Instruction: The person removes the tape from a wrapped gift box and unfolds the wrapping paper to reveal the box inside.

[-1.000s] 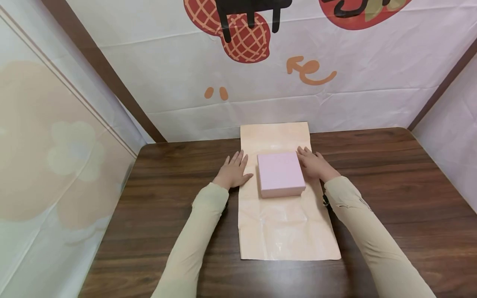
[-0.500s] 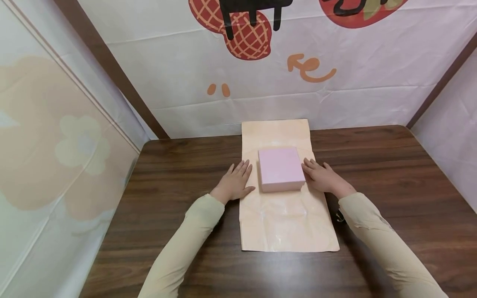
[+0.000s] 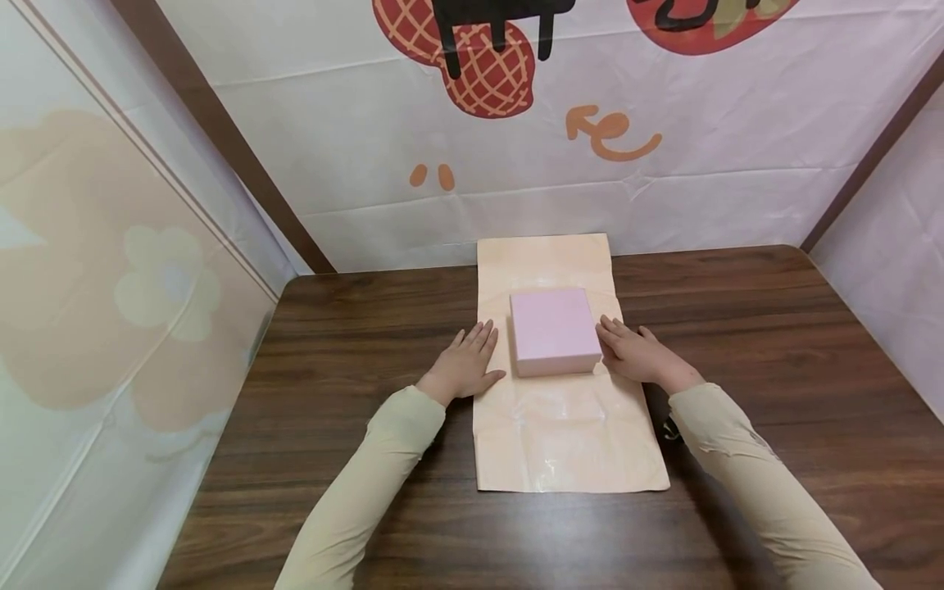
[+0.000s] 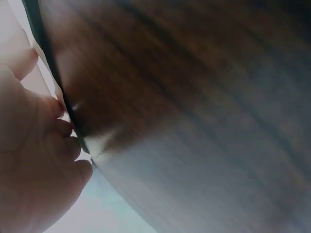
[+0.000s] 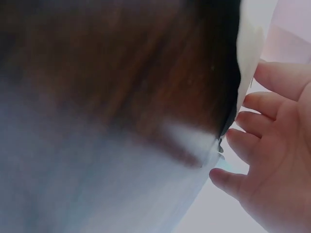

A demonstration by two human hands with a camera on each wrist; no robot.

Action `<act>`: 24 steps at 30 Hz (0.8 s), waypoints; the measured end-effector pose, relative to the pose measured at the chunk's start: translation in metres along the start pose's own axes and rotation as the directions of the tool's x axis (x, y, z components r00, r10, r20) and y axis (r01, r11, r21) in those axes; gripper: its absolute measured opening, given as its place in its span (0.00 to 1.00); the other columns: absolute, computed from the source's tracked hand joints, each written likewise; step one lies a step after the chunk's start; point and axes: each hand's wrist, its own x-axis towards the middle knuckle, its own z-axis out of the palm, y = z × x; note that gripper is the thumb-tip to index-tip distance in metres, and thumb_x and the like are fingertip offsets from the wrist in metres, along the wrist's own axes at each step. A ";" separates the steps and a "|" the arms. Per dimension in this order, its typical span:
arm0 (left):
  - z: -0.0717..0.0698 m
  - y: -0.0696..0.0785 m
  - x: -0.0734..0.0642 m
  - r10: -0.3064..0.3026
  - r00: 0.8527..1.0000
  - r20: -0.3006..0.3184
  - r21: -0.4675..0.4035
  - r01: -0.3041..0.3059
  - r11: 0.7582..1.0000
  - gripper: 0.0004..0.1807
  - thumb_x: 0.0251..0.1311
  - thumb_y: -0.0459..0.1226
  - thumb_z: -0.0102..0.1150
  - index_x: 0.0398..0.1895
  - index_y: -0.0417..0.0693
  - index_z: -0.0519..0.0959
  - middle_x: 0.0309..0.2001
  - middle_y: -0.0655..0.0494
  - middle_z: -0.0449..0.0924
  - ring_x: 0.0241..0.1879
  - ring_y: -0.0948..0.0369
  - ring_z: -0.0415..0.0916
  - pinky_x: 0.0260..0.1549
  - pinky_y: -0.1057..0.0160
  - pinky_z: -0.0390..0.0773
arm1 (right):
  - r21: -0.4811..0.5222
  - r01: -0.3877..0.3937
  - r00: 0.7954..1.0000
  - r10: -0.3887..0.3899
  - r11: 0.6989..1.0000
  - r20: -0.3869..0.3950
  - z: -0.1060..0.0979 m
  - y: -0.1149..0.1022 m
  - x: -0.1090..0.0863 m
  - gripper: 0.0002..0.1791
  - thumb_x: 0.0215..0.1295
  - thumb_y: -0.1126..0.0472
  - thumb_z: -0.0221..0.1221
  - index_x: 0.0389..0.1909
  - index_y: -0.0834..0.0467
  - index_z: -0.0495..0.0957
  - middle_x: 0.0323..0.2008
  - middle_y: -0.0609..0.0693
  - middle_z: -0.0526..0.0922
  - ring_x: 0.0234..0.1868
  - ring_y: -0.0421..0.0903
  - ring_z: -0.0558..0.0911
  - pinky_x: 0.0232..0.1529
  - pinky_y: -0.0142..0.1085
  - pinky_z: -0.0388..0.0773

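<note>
A square pink box [image 3: 555, 328] with its lid on sits on a flat, creased peach sheet [image 3: 568, 434] with shiny patches; I cannot tell whether the sheet is paper or a bag. My left hand [image 3: 463, 362] lies with fingers straight on the sheet's left edge, a small gap away from the box. On the other side, my right hand [image 3: 636, 352] rests with extended fingers on the sheet's right edge, its fingertips very close to the box; contact is unclear. Neither hand grips anything. Both wrist views show the hands' palm sides and spread fingers at the sheet's edge.
The brown wood-grain table [image 3: 354, 352] extends to both sides and in front of the sheet. A printed white cloth wall [image 3: 332, 147] stands right behind the table, with further cloth at the left and right. A small dark object [image 3: 671, 428] shows by the right wrist.
Both hands have slid along the sheet's edges toward me, and the right one has drawn slightly away from the box. The box stays on the sheet. The head view has shifted a little.
</note>
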 end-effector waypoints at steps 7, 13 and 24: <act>0.001 0.001 -0.004 -0.003 1.000 -0.009 -0.017 0.002 1.000 0.41 0.70 0.58 0.34 0.74 0.39 0.42 0.75 0.46 0.35 0.73 0.53 0.33 0.69 0.52 0.42 | 0.030 -0.001 1.000 0.000 1.000 0.011 0.002 -0.003 -0.008 0.35 0.70 0.59 0.52 0.70 0.69 0.50 0.71 0.66 0.46 0.71 0.64 0.47 0.63 0.66 0.40; 0.006 0.003 -0.012 0.009 1.000 0.000 -0.030 -0.009 1.000 0.43 0.69 0.59 0.34 0.74 0.39 0.41 0.75 0.47 0.33 0.73 0.53 0.32 0.69 0.51 0.41 | 0.014 0.013 1.000 -0.013 1.000 0.000 0.005 -0.007 -0.018 0.35 0.70 0.59 0.52 0.70 0.70 0.51 0.71 0.66 0.47 0.71 0.64 0.48 0.63 0.66 0.41; 0.015 0.014 -0.034 0.054 0.998 -0.024 -0.032 -0.055 0.998 0.43 0.69 0.59 0.36 0.74 0.38 0.44 0.74 0.45 0.38 0.73 0.52 0.35 0.68 0.50 0.42 | -0.008 0.068 0.997 -0.069 0.998 -0.036 0.023 -0.021 -0.044 0.34 0.66 0.59 0.56 0.68 0.71 0.57 0.70 0.68 0.52 0.69 0.65 0.52 0.60 0.68 0.46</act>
